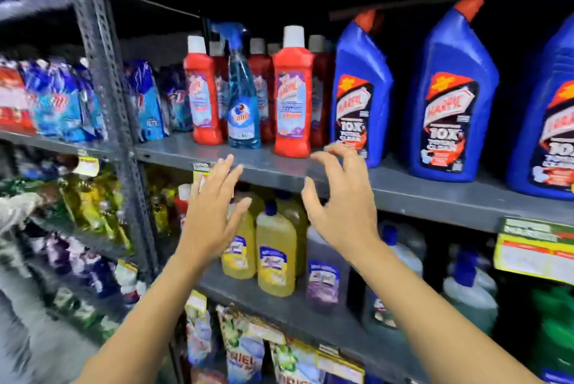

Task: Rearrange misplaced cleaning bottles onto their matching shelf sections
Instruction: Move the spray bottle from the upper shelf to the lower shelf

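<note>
A blue spray bottle [243, 95] stands on the grey metal shelf [403, 188] among red bottles with white caps [292, 95]. Large blue toilet-cleaner bottles with red caps [452, 95] fill the shelf's right part. My left hand [214, 209] is raised below the shelf edge, under the spray bottle, fingers straight and apart, holding nothing. To its right, just below the front red bottle, my right hand [338, 197] hovers at the shelf edge. Its fingers are curled and apart, empty.
Yellow floor-cleaner bottles [275, 256] and purple and green ones stand on the shelf below. Blue refill pouches [62, 104] fill the left bay beyond a perforated steel upright [108, 79]. Price tags [534, 256] hang on the shelf edges. More pouches sit on the bottom shelf.
</note>
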A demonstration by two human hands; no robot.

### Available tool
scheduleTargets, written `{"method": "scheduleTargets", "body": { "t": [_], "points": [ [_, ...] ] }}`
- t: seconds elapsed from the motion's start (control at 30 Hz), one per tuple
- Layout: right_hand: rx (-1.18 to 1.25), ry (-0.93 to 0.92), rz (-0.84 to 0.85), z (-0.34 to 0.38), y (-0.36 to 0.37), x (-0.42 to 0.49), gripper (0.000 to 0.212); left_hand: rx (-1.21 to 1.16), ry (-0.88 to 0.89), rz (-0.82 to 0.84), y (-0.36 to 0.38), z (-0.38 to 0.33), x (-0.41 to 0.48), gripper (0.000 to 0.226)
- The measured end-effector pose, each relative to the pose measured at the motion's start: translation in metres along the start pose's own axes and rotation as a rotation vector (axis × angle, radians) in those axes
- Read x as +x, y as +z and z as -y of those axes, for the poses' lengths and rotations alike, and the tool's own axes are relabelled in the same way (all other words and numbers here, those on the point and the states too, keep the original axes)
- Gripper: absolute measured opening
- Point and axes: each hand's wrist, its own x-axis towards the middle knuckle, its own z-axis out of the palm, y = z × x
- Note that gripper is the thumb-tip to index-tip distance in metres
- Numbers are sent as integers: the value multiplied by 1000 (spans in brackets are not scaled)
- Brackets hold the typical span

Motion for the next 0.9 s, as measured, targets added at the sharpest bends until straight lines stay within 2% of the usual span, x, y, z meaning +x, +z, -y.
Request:
{"method": "scheduleTargets", "body": {
  "t": [0.27, 0.5, 0.67, 0.77, 0.9],
  "points": [
    [-119, 70, 98, 48, 129, 89, 36, 38, 124, 51, -21, 135, 48, 58],
    [-48, 411, 248, 42, 189, 146, 58, 5, 202, 192, 9, 197, 74, 69],
    [-70, 533, 259, 33, 218, 174, 80, -53, 191, 39, 23, 197, 78, 49],
    [17, 620, 203, 31, 235, 184, 94, -58, 191, -1, 26, 199, 77, 44],
    [68, 656, 128, 29, 243, 184, 88, -68, 197, -58, 32, 202, 76, 39]
  ]
}}
